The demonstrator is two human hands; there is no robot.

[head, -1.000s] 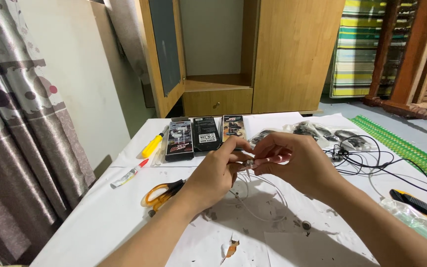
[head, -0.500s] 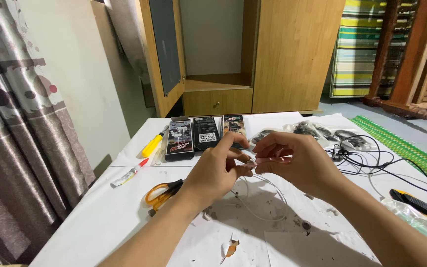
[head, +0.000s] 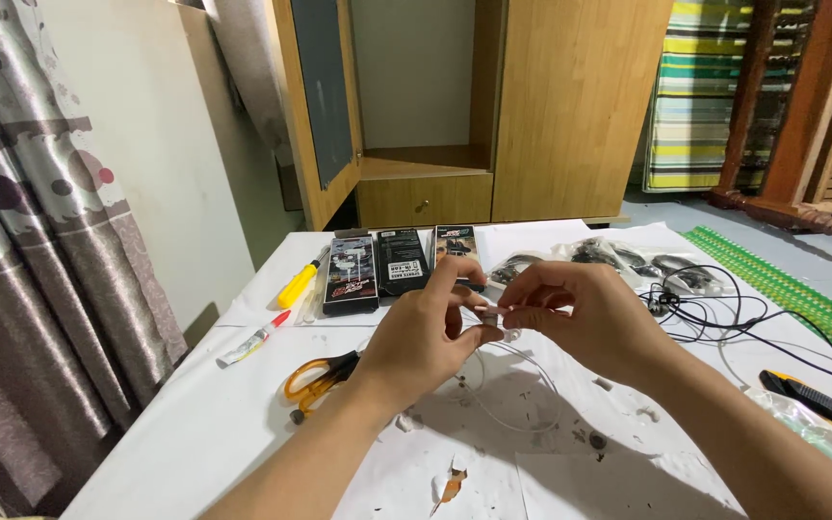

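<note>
Even, fairly bright indoor light falls from above. Soft shadows lie on the white table [head: 195,424] beneath the hands. Focus is sharp; edges bend slightly.

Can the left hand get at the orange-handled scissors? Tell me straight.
Probably yes. The scissors lie uncovered on the white table just beside the left hand, but its fingers pinch a small white piece with a thin cable.

Left hand [head: 423,339] and right hand [head: 582,318] raised together, fingertips touching in a pinching grip.
</note>
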